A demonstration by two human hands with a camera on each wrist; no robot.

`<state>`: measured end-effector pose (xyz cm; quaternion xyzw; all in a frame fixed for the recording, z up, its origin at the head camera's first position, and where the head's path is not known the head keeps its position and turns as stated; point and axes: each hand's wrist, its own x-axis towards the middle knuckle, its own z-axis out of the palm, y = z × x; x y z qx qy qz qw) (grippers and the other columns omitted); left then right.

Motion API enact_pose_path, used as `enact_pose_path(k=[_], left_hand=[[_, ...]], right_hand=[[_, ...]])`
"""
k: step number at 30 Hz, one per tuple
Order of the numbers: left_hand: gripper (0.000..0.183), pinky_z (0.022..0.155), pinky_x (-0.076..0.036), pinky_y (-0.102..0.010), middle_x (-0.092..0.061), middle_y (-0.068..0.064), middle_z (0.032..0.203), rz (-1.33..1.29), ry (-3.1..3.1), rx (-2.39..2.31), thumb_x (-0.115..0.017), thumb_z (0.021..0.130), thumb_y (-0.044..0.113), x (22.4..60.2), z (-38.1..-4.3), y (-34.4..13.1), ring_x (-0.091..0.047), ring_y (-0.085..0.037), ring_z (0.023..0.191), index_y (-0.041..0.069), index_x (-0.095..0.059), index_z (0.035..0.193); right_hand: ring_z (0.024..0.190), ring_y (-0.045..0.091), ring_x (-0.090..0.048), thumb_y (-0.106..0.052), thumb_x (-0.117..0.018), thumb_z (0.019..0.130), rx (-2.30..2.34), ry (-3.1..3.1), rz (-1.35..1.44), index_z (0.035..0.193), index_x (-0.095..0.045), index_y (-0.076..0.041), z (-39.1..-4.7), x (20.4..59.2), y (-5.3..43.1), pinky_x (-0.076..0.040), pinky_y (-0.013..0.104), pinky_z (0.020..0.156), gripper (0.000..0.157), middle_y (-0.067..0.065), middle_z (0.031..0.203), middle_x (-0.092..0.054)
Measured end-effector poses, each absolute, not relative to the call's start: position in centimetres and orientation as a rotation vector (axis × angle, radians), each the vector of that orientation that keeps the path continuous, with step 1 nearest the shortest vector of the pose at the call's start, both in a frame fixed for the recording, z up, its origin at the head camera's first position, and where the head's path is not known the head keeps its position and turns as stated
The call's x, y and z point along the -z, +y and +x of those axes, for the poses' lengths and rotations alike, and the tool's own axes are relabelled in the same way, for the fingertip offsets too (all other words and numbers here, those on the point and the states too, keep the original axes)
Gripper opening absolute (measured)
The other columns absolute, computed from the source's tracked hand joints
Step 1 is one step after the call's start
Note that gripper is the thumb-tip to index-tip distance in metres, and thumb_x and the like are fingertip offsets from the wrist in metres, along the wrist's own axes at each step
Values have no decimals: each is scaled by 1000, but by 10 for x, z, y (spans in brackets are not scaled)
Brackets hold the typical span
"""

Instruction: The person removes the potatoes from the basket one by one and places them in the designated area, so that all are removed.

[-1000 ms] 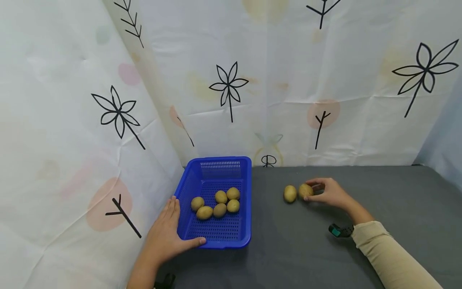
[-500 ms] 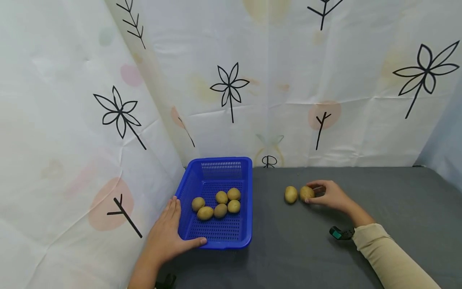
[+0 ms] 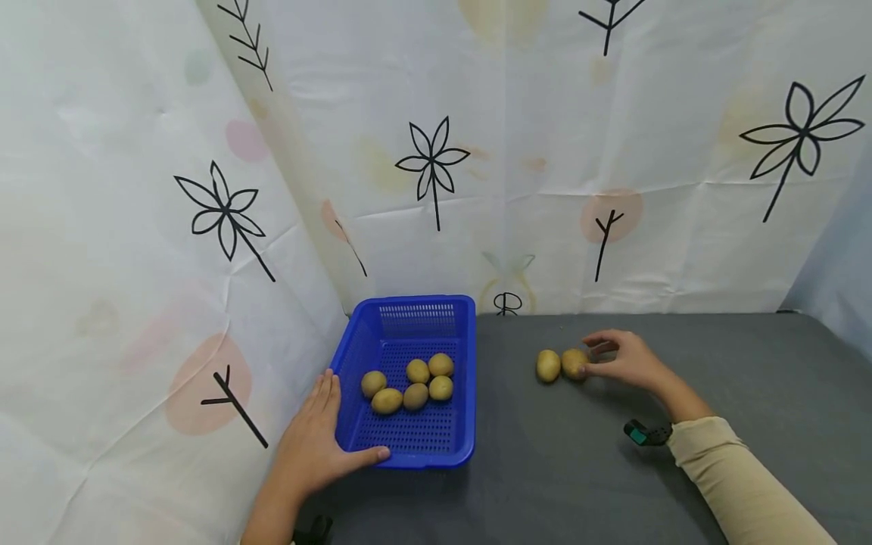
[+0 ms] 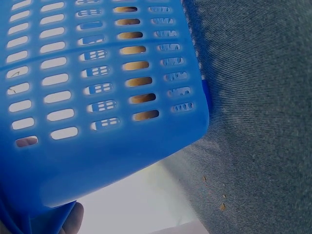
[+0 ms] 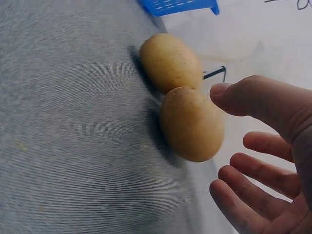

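Observation:
My left hand [image 3: 316, 437] rests at the near left corner of a blue slotted plastic basket [image 3: 465, 424]. Its straight fingers lie along the left rim and the thumb lies on the front rim. In the left wrist view, the basket's slotted wall [image 4: 112, 146] fills much of the picture, with a fingertip [image 4: 73, 219] by the rim. On the grey table, two potatoes sit side by side, a left potato [image 3: 548, 366] and a right potato [image 3: 573, 364]. My right hand [image 3: 630, 363] is beside the right potato, its fingers spread and apart from it in the right wrist view [image 5: 192, 124].
Several potatoes [image 3: 416, 397] lie grouped inside the basket. The grey table [image 3: 545, 469] extends right and toward me. Patterned white cloth [image 3: 518, 151] hangs behind the table and along the left. A dark wrist strap with a green patch [image 3: 643, 434] is at my right wrist.
My right hand's fingers have loosened and lifted off the right potato, which now sits closer to the left one. My left hand and the basket stay put.

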<state>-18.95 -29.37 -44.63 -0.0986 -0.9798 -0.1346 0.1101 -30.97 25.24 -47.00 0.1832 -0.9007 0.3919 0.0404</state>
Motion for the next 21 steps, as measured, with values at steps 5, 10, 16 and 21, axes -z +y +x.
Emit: enact_pose_path(k=[5, 10, 16, 21], left_hand=[[149, 128, -28, -63, -20, -28, 174, -295, -2873, 391, -73, 67, 92, 445, -190, -294, -21, -46, 162, -10, -24, 164], [150, 128, -28, -63, -18, -27, 175, -286, -2882, 376, -72, 67, 93, 446, -190, -295, -22, -47, 162, -10, -23, 164], [149, 127, -28, -64, -19, -28, 174, -290, -2882, 368, -72, 68, 92, 446, -190, -295, -23, -48, 161, -10, -23, 164], [149, 128, -28, -63, -20, -29, 174, -289, -2880, 379, -72, 67, 92, 447, -190, -294, -22, -47, 162, -10, -24, 164]], right_hand=[[119, 49, -67, -23, -86, 92, -1182, -2728, 550, 136, -65, 4, -307, 459, 252, -62, 56, 90, 56, 30, 135, -66], [122, 46, -65, -26, -84, 93, -1196, -2704, 579, 137, -66, 0, -306, 446, 241, -59, 58, 99, 54, 27, 138, -66], [124, 44, -65, -24, -84, 93, -1238, -2631, 677, 137, -67, -4, -311, 424, 212, -54, 62, 105, 51, 23, 137, -67], [124, 42, -65, -20, -84, 93, -1289, -2557, 771, 136, -68, -5, -320, 407, 179, -54, 61, 106, 49, 19, 136, -67]])
